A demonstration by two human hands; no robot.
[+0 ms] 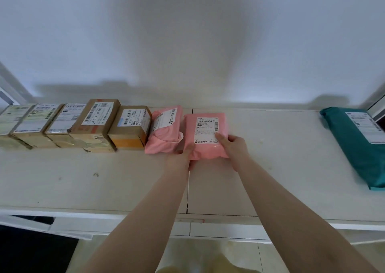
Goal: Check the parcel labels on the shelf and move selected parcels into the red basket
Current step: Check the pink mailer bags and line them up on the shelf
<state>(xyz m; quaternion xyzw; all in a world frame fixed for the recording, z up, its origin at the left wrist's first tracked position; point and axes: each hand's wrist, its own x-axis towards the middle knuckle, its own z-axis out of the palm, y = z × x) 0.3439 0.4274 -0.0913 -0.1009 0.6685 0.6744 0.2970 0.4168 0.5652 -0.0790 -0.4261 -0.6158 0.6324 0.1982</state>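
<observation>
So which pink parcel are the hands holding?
Follow the row of parcels along the white shelf from the brown boxes rightward. It is the last pink parcel, flat, label up, with the left hand and right hand on its near corners; the other pink parcel is lumpier and untouched.

Parcel storage or sorting room: white shelf (270,168) carrying a row of labelled cartons (93,124) and mailer bags (164,131) against a bare wall (187,43).

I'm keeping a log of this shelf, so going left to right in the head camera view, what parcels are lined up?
Four cardboard boxes, the tallest box last → smaller box → pink bag → pink bag held by the left hand and right hand → green bag.
</observation>
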